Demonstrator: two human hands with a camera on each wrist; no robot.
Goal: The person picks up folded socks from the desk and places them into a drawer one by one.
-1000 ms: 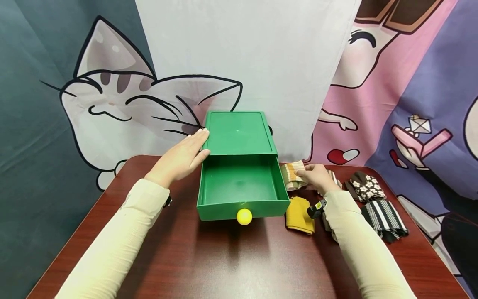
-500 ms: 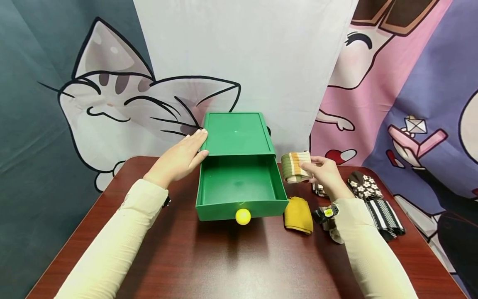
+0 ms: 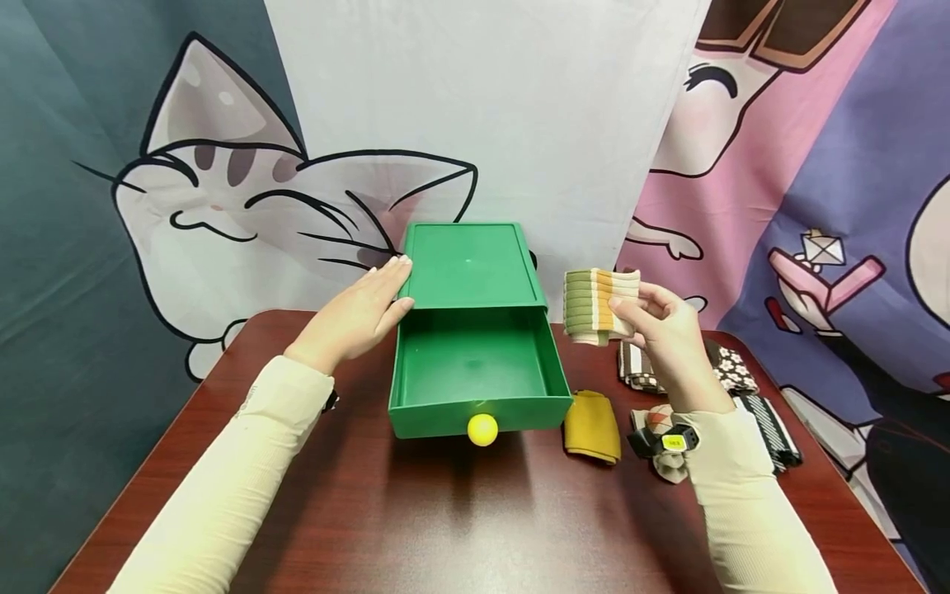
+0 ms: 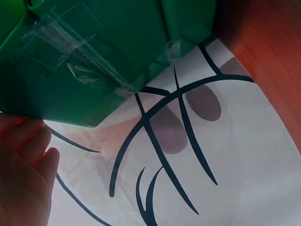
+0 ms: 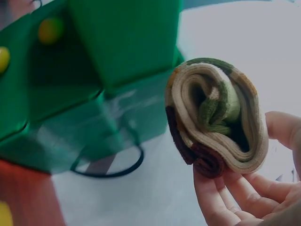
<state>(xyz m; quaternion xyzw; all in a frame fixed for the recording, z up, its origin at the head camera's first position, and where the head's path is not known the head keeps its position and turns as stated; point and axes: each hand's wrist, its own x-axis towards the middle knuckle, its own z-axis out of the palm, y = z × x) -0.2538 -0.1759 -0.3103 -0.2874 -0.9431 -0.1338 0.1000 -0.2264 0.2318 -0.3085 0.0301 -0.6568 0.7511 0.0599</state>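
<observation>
My right hand [image 3: 664,342] pinches a rolled pair of striped socks [image 3: 597,301] in green, cream and orange, raised to the right of a green drawer cabinet [image 3: 471,268]. The right wrist view shows the end of the sock roll [image 5: 216,115], with thumb on one side and fingers beneath. My left hand [image 3: 352,313] lies with straight fingers against the cabinet's upper left edge. Below the cabinet top, a drawer [image 3: 478,363] with a yellow ball knob [image 3: 482,430] is pulled out, its green floor showing. In the left wrist view, fingertips are right at the cabinet's lower edge.
Folded mustard socks [image 3: 591,427] lie on the brown table [image 3: 475,520] beside the drawer. Further right are brown-and-white striped socks [image 3: 636,369], flowered socks [image 3: 736,371] and black-and-white socks [image 3: 770,433], plus a beige pair partly behind the wrist. A cartoon cloth [image 3: 564,124] hangs behind.
My right hand has lifted the striped socks off the table, up and to the right, turning them so more green shows. The left hand and the drawer have stayed put.
</observation>
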